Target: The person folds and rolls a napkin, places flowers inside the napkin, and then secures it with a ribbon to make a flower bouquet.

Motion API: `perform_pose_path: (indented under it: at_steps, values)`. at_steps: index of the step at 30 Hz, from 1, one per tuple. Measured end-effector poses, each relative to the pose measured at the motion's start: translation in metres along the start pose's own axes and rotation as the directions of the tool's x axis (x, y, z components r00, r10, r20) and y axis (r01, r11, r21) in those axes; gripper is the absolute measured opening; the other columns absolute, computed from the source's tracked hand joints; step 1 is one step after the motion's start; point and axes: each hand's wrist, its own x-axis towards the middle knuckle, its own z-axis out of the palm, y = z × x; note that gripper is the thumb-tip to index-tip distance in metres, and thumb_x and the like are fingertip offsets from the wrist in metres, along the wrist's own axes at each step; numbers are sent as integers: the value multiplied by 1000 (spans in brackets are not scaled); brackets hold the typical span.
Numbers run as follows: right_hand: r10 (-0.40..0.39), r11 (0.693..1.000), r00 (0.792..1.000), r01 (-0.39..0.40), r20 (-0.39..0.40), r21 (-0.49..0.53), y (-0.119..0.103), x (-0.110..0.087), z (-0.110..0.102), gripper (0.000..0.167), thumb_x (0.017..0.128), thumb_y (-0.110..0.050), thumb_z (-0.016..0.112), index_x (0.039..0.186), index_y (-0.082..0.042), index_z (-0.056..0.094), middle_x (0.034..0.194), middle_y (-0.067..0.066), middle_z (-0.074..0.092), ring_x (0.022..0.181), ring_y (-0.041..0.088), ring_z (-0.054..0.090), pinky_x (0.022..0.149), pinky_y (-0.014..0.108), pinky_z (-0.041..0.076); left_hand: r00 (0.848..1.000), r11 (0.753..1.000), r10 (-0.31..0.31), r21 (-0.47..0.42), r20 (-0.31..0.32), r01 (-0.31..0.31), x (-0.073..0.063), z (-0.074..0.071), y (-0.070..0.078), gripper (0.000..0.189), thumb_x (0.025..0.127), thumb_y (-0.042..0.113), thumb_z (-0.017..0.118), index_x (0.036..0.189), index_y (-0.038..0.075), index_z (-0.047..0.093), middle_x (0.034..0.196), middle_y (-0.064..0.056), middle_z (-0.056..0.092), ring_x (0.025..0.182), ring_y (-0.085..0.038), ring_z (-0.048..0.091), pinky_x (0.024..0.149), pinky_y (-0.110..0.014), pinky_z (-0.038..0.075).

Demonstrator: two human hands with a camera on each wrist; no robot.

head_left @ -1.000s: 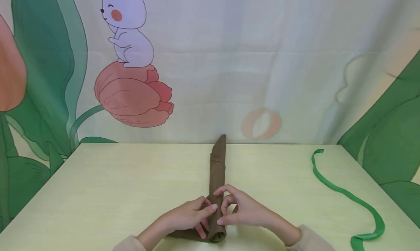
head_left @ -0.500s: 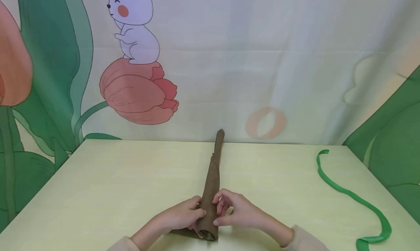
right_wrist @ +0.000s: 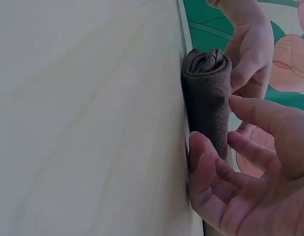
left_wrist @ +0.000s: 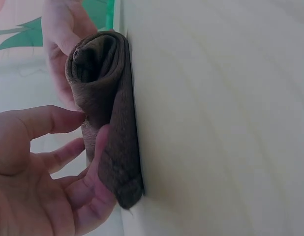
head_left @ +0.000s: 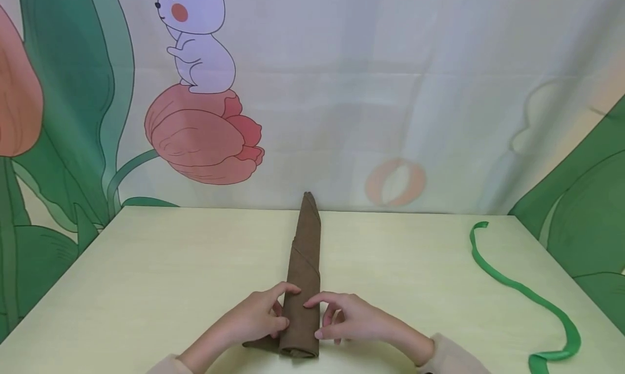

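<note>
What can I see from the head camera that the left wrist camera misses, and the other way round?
Only the head view shows the rabbit picture and both sleeves.
Only the left wrist view shows the dark hollow inside the rolled cloth.
Both show the cloth itself, the left-hand grip, the right-hand grip and the table.

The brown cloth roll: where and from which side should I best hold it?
Probably grip the brown cloth roll at its thick near end, with the left hand and right hand from opposite sides: it points away, tapers toward the far end, and has a flap at left.
</note>
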Motion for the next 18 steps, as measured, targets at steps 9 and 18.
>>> perform_pose_path:
  at_steps: [9,18]
  values:
    - [77,997,997,-77,-2,-23,-7,10,4,28,84,-16,65,112,-16,57,62,4,57,41,12,51,38,21,38,997,1000,-27,-12,78,28,-3,-6,-3,49,82,21,68,123,6,45,59,-3,58,54,-17,55,54,-28,37]
    - [119,992,993,-120,-23,-33,-3,10,0,26,79,-14,70,103,-16,60,60,1,54,39,11,50,38,21,39,994,999,20,48,104,-25,8,4,1,50,79,15,71,120,6,43,53,-4,56,48,-15,53,54,-25,39]
